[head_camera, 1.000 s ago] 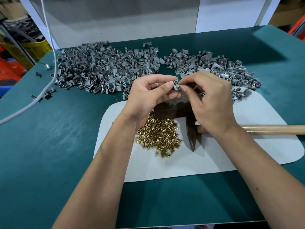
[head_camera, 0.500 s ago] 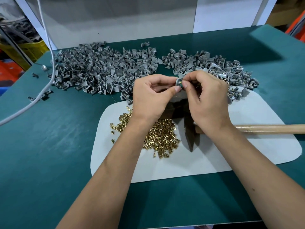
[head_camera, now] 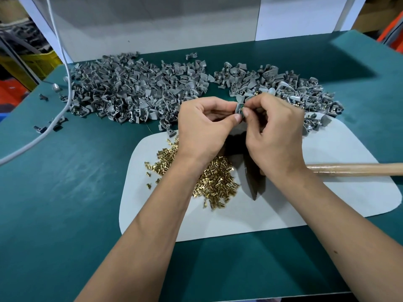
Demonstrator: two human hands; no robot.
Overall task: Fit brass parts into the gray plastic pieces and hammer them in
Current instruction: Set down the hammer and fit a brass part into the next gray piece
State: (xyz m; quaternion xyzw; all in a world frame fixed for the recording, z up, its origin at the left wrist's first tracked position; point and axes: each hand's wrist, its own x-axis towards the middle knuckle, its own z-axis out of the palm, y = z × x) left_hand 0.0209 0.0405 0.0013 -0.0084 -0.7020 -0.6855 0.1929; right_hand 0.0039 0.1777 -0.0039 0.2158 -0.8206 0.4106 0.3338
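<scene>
- Above the mat [head_camera: 327,205], left hand [head_camera: 202,129] pinches a gray piece [head_camera: 238,108] steady while right hand [head_camera: 272,131] pinches a brass part into it.
- Hammer [head_camera: 253,182] lies below, probably within reach for striking.

A single wide-angle view, worn on the person's head, looks forward and steeply down onto the green bench [head_camera: 65,203] from close above. Both forearms run up from the bottom edge, and the hands [head_camera: 239,129] meet near the middle of the frame. The bench's far edge and a white back panel [head_camera: 152,25] fill the top, with straight edges bowed toward the corners.
</scene>
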